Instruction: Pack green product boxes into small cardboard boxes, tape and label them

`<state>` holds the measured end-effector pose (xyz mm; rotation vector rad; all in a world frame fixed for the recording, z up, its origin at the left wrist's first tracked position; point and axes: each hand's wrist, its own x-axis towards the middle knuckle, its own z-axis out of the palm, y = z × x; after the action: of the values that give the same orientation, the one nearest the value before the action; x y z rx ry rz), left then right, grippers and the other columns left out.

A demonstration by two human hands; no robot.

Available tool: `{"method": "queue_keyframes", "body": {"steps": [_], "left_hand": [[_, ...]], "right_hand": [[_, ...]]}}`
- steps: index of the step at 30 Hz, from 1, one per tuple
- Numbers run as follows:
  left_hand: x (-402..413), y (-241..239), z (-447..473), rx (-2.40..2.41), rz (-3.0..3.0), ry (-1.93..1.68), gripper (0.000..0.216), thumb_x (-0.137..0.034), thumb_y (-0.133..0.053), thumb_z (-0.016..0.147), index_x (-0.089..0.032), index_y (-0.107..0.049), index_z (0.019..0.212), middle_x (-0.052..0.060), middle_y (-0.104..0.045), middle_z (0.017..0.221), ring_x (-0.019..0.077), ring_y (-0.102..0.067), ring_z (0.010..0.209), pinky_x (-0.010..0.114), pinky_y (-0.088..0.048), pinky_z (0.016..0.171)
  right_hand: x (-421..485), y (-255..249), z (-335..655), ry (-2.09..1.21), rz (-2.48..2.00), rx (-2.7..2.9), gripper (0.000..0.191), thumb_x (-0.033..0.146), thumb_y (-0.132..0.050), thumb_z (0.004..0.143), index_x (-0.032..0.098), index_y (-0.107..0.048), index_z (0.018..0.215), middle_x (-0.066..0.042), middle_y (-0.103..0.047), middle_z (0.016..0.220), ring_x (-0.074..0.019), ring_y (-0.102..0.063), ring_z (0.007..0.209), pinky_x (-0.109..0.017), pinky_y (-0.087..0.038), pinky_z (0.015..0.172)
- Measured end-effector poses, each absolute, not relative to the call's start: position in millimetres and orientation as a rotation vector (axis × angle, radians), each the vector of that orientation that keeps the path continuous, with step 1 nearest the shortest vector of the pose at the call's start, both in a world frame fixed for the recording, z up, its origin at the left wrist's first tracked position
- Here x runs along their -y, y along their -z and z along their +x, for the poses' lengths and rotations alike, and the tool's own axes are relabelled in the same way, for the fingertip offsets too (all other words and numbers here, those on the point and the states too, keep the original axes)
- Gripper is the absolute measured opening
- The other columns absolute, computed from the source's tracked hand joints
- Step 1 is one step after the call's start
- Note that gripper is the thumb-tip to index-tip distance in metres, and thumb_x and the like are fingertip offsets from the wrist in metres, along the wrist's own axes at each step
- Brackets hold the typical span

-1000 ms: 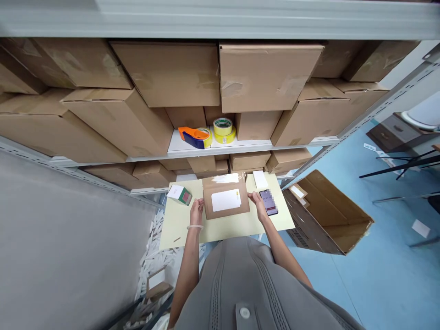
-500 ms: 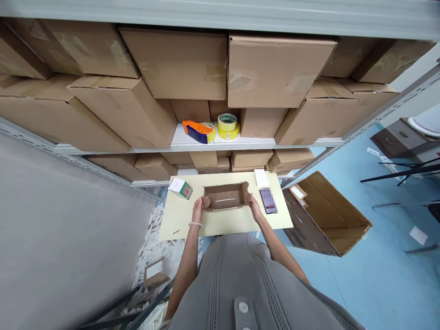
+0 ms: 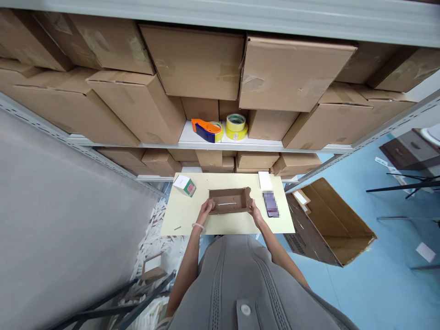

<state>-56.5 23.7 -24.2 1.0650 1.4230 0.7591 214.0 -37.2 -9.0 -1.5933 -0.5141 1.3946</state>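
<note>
Between my two hands is a small open cardboard box (image 3: 228, 208), its inside facing up and a thin white strip showing on its bottom. My left hand (image 3: 205, 211) grips the left end of the box, fingers closed on the wall. At the other end my right hand (image 3: 255, 213) is closed on the right wall, close to a torn-looking flap. A phone (image 3: 271, 204) lies just right of my right hand. To the left of the box stands a small white and green carton (image 3: 184, 185). All of these are over a pale yellow tabletop (image 3: 223, 226).
A shelf ahead holds many cardboard boxes (image 3: 192, 59), an orange and blue tape dispenser (image 3: 207, 130) and yellow tape rolls (image 3: 236, 127). A white box (image 3: 265, 180) sits at the table's back right. On the floor, a large open carton (image 3: 330, 224) stands right; paper strips (image 3: 154, 229) lie left.
The view has shifted slightly. My left hand has changed its hold on the box's left end, where the flap now lies under my fingers. Both hands still hold the box.
</note>
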Motion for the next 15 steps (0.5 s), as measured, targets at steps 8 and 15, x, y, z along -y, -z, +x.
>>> {"method": "queue_keyframes", "body": {"steps": [8,15], "left_hand": [[-14.1,16.3,-58.6,-1.344,1.058,-0.714,0.076,-0.064,-0.051,0.084,-0.021,-0.039,0.145,0.009,-0.038,0.151,0.0273,-0.034,0.14,0.041,-0.031,0.114],[24.2,-35.6,-75.0,-1.387,1.073,-0.866,0.075,-0.064,-0.046,0.085,-0.026,-0.034,0.148,0.001,-0.026,0.156,0.0259,-0.019,0.145,0.04,-0.021,0.119]], "right_hand": [[28.3,2.4,216.7,-1.403,-1.551,0.531,0.068,0.074,-0.035,0.083,0.028,-0.059,0.128,-0.007,-0.066,0.124,-0.0257,-0.055,0.123,-0.049,-0.041,0.103],[7.2,-42.3,214.3,-1.503,-1.465,0.682,0.074,0.078,-0.032,0.083,0.03,-0.055,0.134,-0.005,-0.061,0.132,-0.0272,-0.049,0.13,-0.049,-0.039,0.107]]}}
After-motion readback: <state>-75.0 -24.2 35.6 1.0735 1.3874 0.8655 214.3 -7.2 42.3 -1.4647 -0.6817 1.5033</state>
